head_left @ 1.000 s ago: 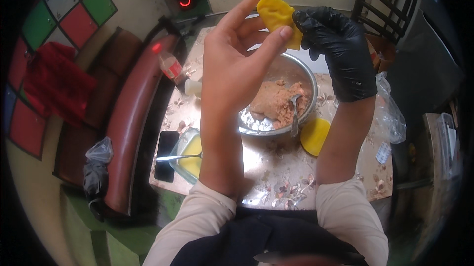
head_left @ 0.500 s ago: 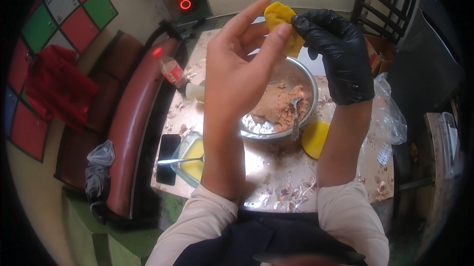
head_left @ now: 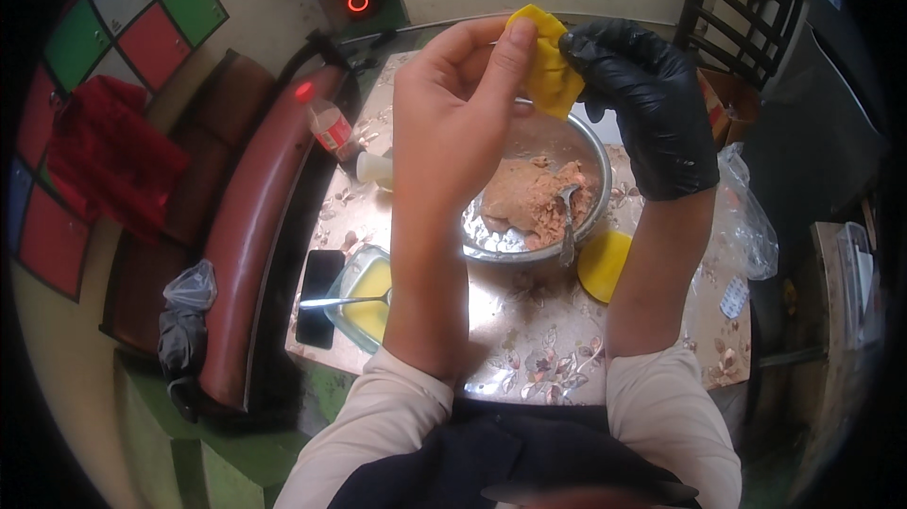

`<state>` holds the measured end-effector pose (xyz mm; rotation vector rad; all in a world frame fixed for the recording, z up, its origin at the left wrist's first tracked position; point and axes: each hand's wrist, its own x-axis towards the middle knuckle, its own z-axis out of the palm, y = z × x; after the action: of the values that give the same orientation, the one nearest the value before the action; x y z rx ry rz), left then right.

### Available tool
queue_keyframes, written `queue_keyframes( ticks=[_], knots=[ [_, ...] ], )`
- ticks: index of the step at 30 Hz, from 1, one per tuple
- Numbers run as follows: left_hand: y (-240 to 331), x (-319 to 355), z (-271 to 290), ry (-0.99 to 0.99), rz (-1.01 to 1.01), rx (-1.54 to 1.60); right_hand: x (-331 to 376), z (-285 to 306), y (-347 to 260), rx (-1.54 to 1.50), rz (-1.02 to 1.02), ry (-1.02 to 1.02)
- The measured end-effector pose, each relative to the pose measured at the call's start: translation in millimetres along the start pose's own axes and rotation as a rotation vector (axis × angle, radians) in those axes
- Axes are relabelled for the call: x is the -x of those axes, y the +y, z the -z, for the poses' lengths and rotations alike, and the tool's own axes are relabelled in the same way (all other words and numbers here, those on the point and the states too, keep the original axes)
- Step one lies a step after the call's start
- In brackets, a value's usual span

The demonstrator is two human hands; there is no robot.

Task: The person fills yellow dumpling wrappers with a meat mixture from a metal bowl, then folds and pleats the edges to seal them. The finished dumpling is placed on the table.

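My bare left hand pinches the upper edge of a yellow dumpling wrapper, its thumb lying over the front. In a black glove, my right hand grips the wrapper's right edge between its fingertips. The wrapper looks folded and pleated; whether filling sits inside is hidden. Both hands are raised above the far side of a metal bowl. Minced meat fills part of that bowl, with a fork stuck in it. Beside the bowl, a stack of round yellow wrappers rests near my right forearm.
Left of my arm are a glass dish of yellow liquid with a spoon, and a dark phone. Farther back lies a red-capped bottle beside a pale cup. Clear plastic bags lie at the table's right.
My left thumb and fingers have shifted up and closed onto the wrapper's upper edge; its fingers were stretched out before. The wrapper has tilted slightly. My right hand stays nearly still.
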<state>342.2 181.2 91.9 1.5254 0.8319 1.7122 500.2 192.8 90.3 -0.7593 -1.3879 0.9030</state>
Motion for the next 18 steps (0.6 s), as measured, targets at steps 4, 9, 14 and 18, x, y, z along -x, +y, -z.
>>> queue_keyframes(
  ticks=[4,9,14,18],
  knots=[
    [-1.9,-1.3,2.4,-0.001,-0.014,0.000,-0.7,-1.4,3.0,-0.025,0.008,-0.016],
    [-4.1,-3.0,6.2,-0.044,0.013,0.048,-1.6,-1.2,4.7,-0.058,0.048,-0.034],
    [-5.6,-4.4,7.8,-0.054,0.083,0.087,-1.0,-1.6,5.0,-0.045,0.053,-0.020],
    [-6.4,-3.9,4.0,-0.045,0.060,0.146,-3.3,-0.2,5.4,-0.073,0.078,-0.006]
  ],
)
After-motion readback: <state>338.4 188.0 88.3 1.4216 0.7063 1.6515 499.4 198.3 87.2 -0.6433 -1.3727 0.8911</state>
